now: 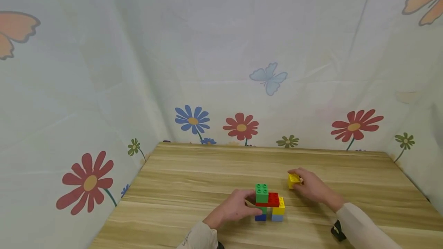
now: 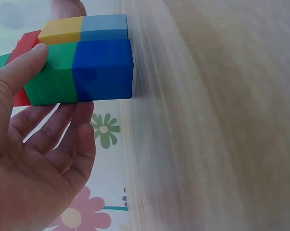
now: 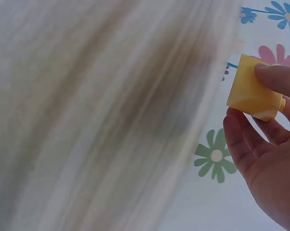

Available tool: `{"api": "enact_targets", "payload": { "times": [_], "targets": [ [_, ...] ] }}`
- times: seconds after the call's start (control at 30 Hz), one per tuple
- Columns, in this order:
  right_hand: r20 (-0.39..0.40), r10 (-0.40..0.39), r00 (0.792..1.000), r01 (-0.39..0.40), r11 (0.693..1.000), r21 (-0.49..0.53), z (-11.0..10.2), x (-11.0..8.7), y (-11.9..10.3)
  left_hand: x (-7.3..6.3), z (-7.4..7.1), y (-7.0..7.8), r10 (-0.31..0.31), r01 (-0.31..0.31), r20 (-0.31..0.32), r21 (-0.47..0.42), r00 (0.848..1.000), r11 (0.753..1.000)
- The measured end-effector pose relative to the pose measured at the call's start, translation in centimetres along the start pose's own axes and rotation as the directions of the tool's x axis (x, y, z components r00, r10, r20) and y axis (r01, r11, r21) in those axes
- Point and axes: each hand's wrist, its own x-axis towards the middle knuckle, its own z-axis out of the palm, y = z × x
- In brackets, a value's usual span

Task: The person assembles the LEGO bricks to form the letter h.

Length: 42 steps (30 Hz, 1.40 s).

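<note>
A small arch of toy building bricks stands on the wooden table (image 1: 194,180). One leg is a dark blue brick (image 2: 104,70) under a green brick (image 2: 56,77); the other is a light blue brick (image 1: 277,218) under a yellow one (image 1: 278,210). Across both lies a red brick (image 1: 273,199), topped at its left end by another green brick (image 1: 262,193). My left hand (image 1: 237,207) grips the left leg, thumb on the lower green brick. Behind the arch and to its right, my right hand (image 1: 313,187) pinches a separate yellow brick (image 3: 253,91) between thumb and fingers.
A pale curtain (image 1: 221,49) printed with flowers and butterflies rises behind the table and along both sides. A black piece (image 1: 338,231) shows beside the right sleeve.
</note>
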Motion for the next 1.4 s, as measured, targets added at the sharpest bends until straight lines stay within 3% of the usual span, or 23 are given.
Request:
{"api": "enact_targets", "payload": {
  "times": [0.43,0.83,1.2,1.4],
  "targets": [
    [-0.011,-0.008,1.0,0.008,1.0,-0.021,-0.8,-0.6,-1.4,0.0,0.0,-0.3,0.019,-0.019,0.001,0.002,1.0,1.0],
    [-0.078,-0.109,0.991,0.107,0.994,-0.032,-1.9,-1.2,-3.5,0.1,-0.1,-0.4,0.028,-0.028,0.005,0.004,1.0,1.0],
    [-0.151,-0.217,0.964,0.216,0.976,-0.024,-3.4,-1.5,-6.7,0.2,-0.1,-0.5,0.038,-0.038,0.013,-0.001,0.999,0.999],
    [-0.154,-0.255,0.955,0.263,0.964,0.036,-3.9,-1.8,-8.7,0.2,-0.2,-0.4,0.049,-0.049,0.021,0.002,0.999,0.999]
  ]
}}
